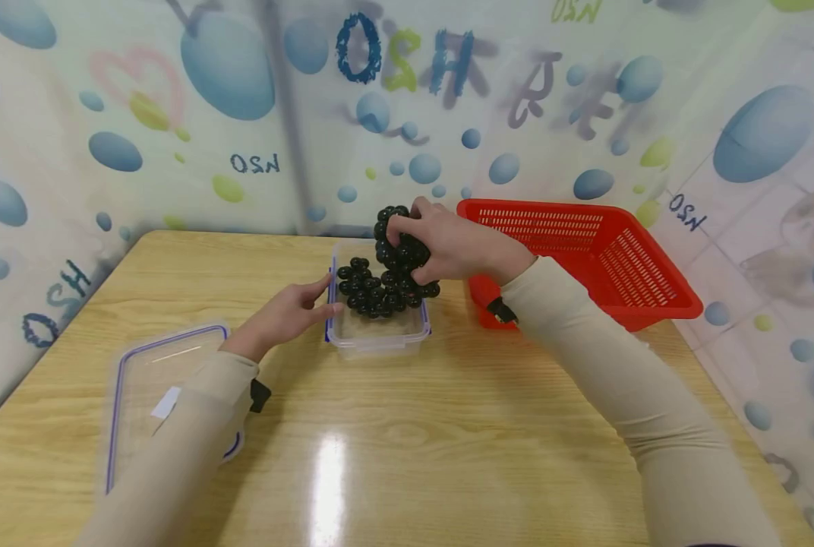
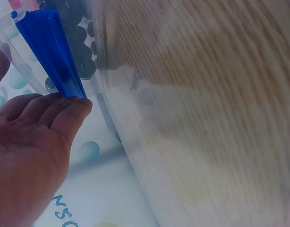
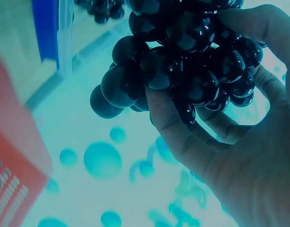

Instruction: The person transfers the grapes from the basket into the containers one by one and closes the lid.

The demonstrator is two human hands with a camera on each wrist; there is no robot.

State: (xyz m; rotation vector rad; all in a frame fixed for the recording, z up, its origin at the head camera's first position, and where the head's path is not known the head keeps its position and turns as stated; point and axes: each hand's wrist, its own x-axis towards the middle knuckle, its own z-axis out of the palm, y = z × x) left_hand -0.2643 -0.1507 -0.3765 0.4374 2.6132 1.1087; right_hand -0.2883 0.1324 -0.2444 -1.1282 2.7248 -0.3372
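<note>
In my right hand [image 1: 458, 243] I grip a bunch of black grapes [image 3: 192, 61], with the thumb on one side and fingers on the other. It hangs over the right part of a clear plastic food container [image 1: 380, 342] with blue side latches [image 2: 50, 52]. More black grapes [image 1: 362, 292] lie inside the container, and the held bunch overlaps them in the head view. My left hand [image 1: 287, 315] holds the container's left side, thumb at the rim and fingers against the outside by the latch.
A red perforated basket [image 1: 653, 311] stands to the right, behind my right forearm. The container's clear lid [image 1: 168, 349] with a blue seal and a white label lies at the left, partly under my left forearm. A patterned curtain [image 1: 393, 144] hangs behind the wooden table [image 1: 448, 456].
</note>
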